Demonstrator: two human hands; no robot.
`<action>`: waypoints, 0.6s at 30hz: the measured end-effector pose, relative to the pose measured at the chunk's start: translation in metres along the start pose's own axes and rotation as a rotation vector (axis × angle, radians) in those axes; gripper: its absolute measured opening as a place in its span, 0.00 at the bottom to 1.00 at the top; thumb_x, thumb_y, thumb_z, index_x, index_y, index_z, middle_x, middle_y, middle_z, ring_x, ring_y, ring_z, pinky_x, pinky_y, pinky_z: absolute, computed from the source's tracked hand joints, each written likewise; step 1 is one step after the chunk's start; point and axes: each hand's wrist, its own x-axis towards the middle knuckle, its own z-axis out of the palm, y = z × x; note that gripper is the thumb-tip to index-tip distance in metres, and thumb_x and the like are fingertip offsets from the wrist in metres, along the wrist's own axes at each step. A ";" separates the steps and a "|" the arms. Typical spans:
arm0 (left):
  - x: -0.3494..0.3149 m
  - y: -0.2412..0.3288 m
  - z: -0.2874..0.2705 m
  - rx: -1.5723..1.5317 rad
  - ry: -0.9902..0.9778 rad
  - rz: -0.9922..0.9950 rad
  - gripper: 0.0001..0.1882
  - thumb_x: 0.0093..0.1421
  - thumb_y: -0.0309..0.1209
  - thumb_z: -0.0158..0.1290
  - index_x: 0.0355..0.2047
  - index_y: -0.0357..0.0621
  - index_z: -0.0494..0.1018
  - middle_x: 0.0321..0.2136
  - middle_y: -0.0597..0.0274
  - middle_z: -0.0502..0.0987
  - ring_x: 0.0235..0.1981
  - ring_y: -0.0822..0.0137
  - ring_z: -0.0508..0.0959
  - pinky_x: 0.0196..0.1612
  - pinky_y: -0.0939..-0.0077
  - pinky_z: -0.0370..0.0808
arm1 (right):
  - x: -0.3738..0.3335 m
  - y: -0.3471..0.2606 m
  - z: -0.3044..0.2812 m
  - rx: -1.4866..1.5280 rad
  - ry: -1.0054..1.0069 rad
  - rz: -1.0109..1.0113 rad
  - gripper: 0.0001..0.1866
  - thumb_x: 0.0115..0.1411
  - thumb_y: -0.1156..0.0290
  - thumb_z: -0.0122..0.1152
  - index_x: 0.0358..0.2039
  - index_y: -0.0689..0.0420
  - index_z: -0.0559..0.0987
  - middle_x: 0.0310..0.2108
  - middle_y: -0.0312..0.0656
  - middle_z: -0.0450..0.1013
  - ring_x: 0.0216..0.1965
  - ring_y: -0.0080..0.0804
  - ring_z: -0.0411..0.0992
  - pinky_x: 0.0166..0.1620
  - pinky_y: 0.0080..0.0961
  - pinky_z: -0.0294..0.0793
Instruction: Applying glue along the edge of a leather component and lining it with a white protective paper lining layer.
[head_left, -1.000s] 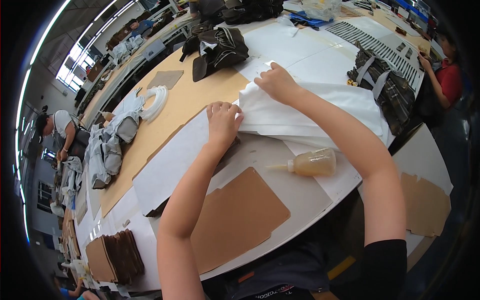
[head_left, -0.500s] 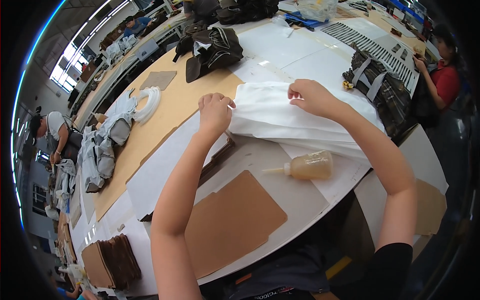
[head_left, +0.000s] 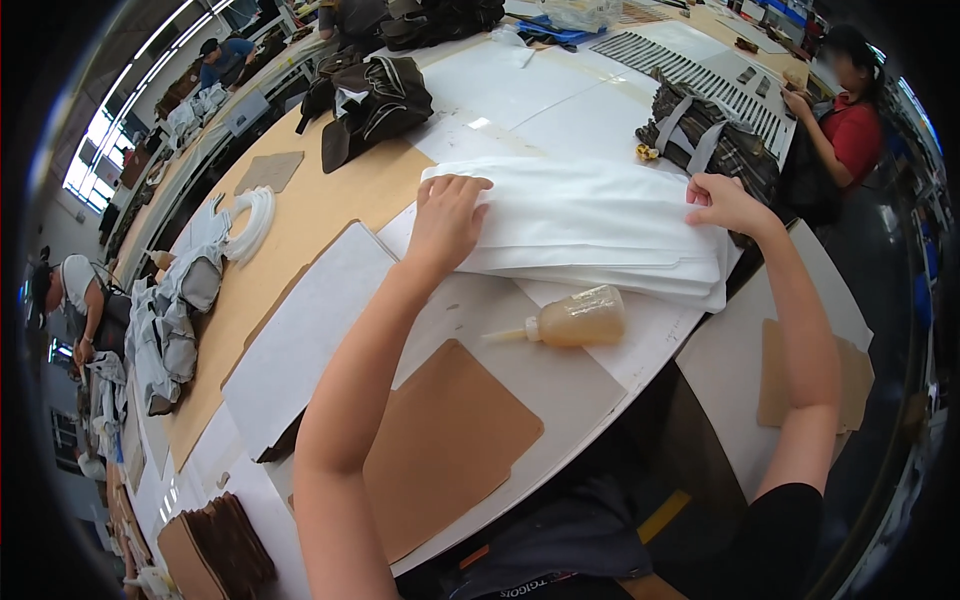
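Note:
A stack of white fabric sheets [head_left: 590, 225] lies across the table before me, its layers fanned slightly along the near edge. My left hand [head_left: 450, 215] is closed at the far left corner of the top sheet, fingers bent over the cloth. At the opposite end, my right hand [head_left: 733, 205] pinches the sheet's right edge, fingers curled in. Just nearer than the stack, a squeeze bottle [head_left: 580, 318] of amber liquid lies on its side, its thin nozzle pointing left. A brown cardboard panel [head_left: 450, 455] rests flat between my forearms.
White-topped boards [head_left: 310, 330] lie left of my left forearm, with a brown panel stack [head_left: 215, 550] nearer. A dark bag [head_left: 375, 110], grey bags [head_left: 170, 325] and a plaid bag [head_left: 710, 140] surround the work. A person in red [head_left: 850, 140] stands at the far right.
My right hand has moved right, from over the middle of the white fabric to its right end. The top sheet lies flatter and straighter. The whole view has shifted somewhat.

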 end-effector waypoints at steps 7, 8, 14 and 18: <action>0.016 0.006 0.000 -0.025 -0.201 -0.013 0.22 0.57 0.40 0.65 0.50 0.48 0.76 0.43 0.58 0.77 0.52 0.56 0.72 0.61 0.58 0.62 | -0.018 0.000 0.005 -0.065 0.124 -0.114 0.17 0.48 0.63 0.74 0.32 0.58 0.76 0.26 0.36 0.70 0.34 0.29 0.68 0.50 0.28 0.62; 0.017 0.005 -0.005 -0.030 -0.273 -0.055 0.23 0.55 0.41 0.66 0.49 0.48 0.77 0.44 0.57 0.77 0.53 0.55 0.71 0.62 0.58 0.61 | -0.023 -0.009 0.003 0.151 0.076 -0.065 0.16 0.49 0.65 0.73 0.31 0.58 0.76 0.28 0.38 0.71 0.36 0.30 0.69 0.51 0.29 0.62; 0.015 -0.025 -0.017 -0.061 -0.360 -0.119 0.19 0.54 0.42 0.67 0.45 0.53 0.79 0.43 0.61 0.77 0.54 0.56 0.71 0.61 0.59 0.62 | -0.050 -0.003 0.013 0.175 0.167 -0.053 0.13 0.50 0.71 0.71 0.33 0.59 0.76 0.35 0.38 0.72 0.45 0.35 0.69 0.56 0.32 0.60; -0.001 -0.063 -0.025 -0.016 -0.434 -0.196 0.16 0.55 0.38 0.65 0.44 0.53 0.78 0.44 0.62 0.77 0.55 0.56 0.70 0.63 0.59 0.60 | -0.066 -0.012 0.030 0.171 0.335 -0.197 0.11 0.51 0.74 0.69 0.33 0.59 0.75 0.36 0.38 0.71 0.47 0.37 0.67 0.57 0.33 0.58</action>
